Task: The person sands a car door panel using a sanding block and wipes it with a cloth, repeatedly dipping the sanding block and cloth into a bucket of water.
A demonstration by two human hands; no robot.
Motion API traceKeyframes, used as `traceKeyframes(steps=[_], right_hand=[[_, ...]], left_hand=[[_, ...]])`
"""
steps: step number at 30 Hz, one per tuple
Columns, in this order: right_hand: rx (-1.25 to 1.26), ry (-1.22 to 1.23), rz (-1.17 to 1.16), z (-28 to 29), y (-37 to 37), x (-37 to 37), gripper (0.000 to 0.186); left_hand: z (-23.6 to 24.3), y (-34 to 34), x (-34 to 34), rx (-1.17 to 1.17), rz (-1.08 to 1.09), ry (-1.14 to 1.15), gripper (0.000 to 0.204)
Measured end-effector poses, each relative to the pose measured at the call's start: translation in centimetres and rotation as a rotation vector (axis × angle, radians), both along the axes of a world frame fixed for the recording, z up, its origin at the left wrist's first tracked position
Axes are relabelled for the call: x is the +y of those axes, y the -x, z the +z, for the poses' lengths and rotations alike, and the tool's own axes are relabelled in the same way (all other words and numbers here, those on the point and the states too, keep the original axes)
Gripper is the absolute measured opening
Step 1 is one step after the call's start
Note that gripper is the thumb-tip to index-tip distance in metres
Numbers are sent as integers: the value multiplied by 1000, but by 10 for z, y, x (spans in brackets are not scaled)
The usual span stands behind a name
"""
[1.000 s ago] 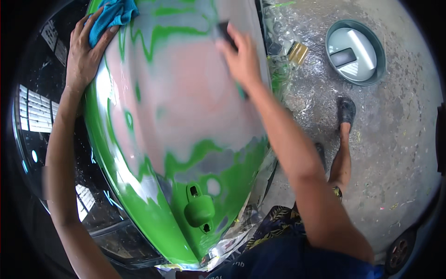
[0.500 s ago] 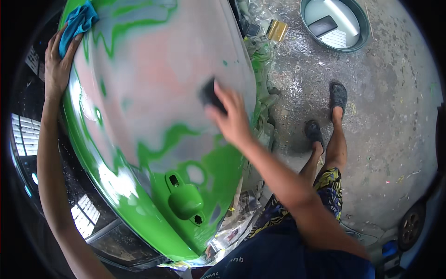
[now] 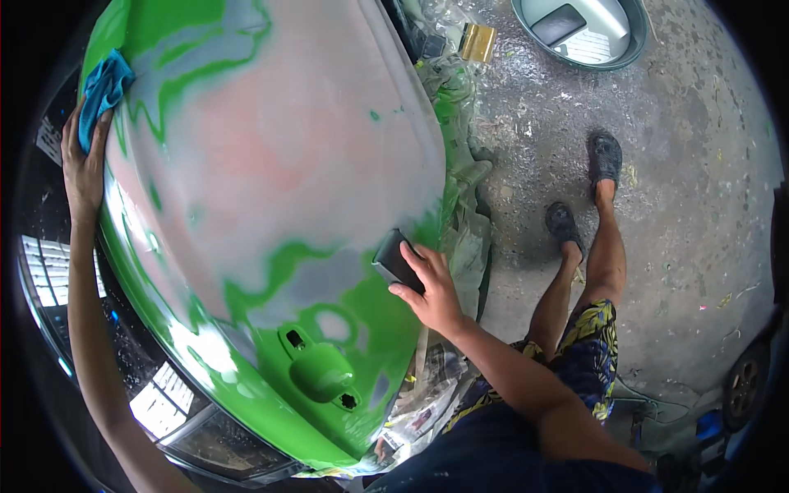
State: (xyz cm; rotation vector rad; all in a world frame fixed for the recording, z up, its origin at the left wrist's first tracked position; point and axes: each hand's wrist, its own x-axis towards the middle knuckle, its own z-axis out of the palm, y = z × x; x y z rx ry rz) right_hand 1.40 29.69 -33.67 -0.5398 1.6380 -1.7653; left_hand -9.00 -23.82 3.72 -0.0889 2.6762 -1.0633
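A green car panel (image 3: 271, 177), sanded back to pale grey and pinkish patches over much of its face, fills the left and middle. My right hand (image 3: 436, 292) grips a black sanding block (image 3: 399, 261) between thumb and fingers, against the panel's right side where grey meets green. At the panel's far left edge, my left hand (image 3: 84, 177) is closed on a crumpled blue cloth (image 3: 105, 89), the arm stretched along the dark glass. Nearer me, a green door handle recess (image 3: 322, 371) with two dark openings sits in the panel.
A round basin (image 3: 637, 51) of water with a dark flat piece in it stands on the wet floor at far right. Crumpled masking film (image 3: 467, 218) runs along the panel's right edge. A gold packet (image 3: 477, 43) lies beyond. My feet in dark clogs (image 3: 606, 156) stand at right.
My right hand has drawn the sanding block toward me, from the pale area to the green border. The view has shifted slightly; my left hand still holds the cloth at the edge.
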Motion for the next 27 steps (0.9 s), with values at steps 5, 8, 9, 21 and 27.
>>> traceKeyframes(steps=[5,8,9,21,27], right_hand=[[14,-59,-140,-130,154,-130,61],[-18,-59,-127,-94,106,-120,63],[-73,-67,-37,-58,66,-94,67],[-101,-84,16,-40,88,-117,64],[-57,-83,-131,-99,148,-164,58]], left_hand=[[-30,38,17,201,167,-242,42],[-23,22,29,197,194,-224,43],[-6,5,20,78,129,-127,46],[-17,13,51,280,332,-281,54],[-25,30,52,294,292,-289,51]])
